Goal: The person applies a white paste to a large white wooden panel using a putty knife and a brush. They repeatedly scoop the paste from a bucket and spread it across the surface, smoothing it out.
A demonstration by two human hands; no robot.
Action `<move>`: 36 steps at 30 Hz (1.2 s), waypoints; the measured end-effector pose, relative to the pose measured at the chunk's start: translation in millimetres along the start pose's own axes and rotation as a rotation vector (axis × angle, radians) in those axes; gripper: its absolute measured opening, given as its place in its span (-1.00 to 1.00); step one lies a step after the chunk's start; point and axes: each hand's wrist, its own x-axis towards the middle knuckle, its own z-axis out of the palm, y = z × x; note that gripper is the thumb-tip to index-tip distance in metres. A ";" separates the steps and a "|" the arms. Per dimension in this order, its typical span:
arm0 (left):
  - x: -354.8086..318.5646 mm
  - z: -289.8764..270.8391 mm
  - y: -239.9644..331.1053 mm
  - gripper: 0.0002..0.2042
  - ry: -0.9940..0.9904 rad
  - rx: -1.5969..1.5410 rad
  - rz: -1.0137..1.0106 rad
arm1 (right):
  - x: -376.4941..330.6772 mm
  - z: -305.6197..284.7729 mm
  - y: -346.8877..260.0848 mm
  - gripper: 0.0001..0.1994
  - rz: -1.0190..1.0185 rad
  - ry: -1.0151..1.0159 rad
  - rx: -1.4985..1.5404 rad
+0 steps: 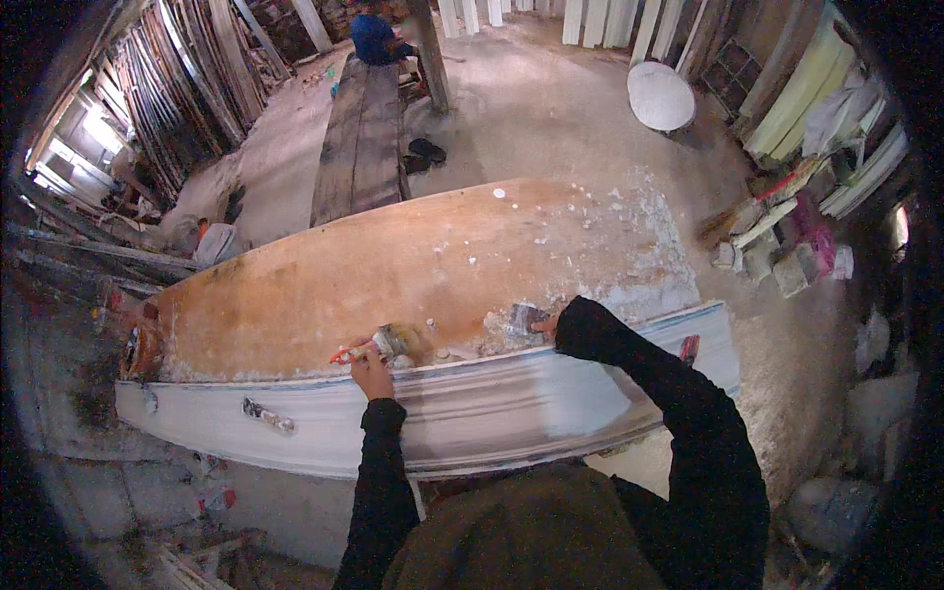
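Observation:
My left hand [371,371] is closed around the orange-red handle of a wide paintbrush [397,341], its bristles over the tabletop near the front edge. To the right, my right hand [547,325] grips a flat scraper [524,319] with a greyish-white blade, low over the tabletop beside white crumbs. The wooden tabletop [334,265] is orange-brown, spattered with white lumps, most heavily on its right side. Along its near edge runs a long white panel [344,418] with grey streaks. On the panel rest a white-crusted tool [267,417] and a small red object [690,347].
Beyond the tabletop stands a long plank bench [359,138], with a person in blue [374,39] at its far end beside a wooden post [430,59]. A round white disc [662,96] lies back right. Poles [167,98] lean at left; rubble blocks [792,267] lie at right.

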 end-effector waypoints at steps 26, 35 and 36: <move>-2.0 -1.8 5.8 -0.88 0.061 0.133 0.107 | 30.8 22.4 -41.3 -0.89 -0.197 0.161 -0.275; -3.3 6.8 4.6 -0.86 0.099 0.390 0.207 | 10.0 -0.6 10.1 -0.73 -0.186 -0.106 -0.319; -2.1 4.2 3.1 -0.87 0.052 0.313 0.229 | 4.7 -1.1 14.6 -0.71 -0.219 -0.097 -0.359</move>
